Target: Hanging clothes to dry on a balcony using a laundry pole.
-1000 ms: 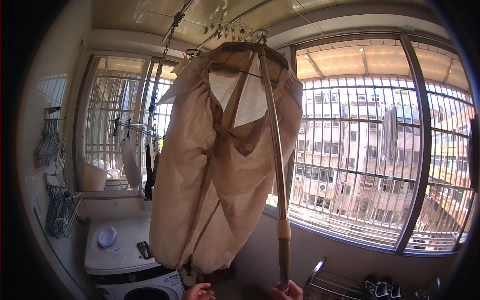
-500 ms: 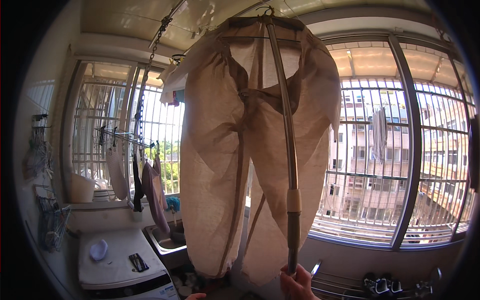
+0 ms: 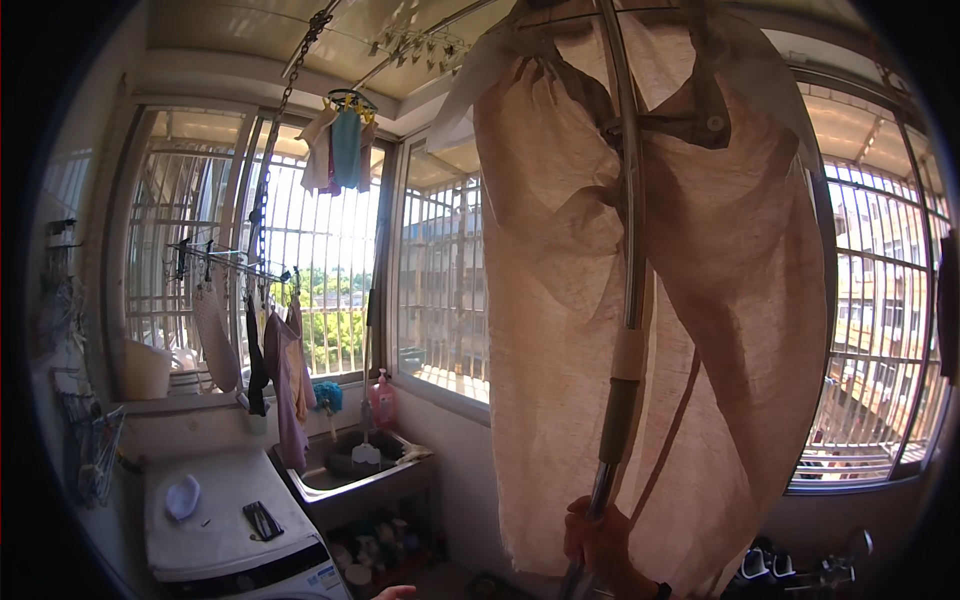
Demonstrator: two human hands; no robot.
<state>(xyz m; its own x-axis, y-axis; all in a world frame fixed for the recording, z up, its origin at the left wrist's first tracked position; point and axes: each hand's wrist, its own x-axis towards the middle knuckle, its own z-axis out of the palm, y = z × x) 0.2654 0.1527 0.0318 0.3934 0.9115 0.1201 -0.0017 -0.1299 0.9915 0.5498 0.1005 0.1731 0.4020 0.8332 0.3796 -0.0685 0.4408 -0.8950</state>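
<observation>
A right hand closes its fingers around a pole, apparently steadying a raised load; the left hand's grip cannot be told. Just beyond, trousers hang right of centre, calling for level guiding. Open room lies left, toward the sink; their right edge overlaps the far window.

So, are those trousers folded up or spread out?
Spread out: the trousers hang with both legs dropping side by side, behind the pole that the right hand grips.
</observation>
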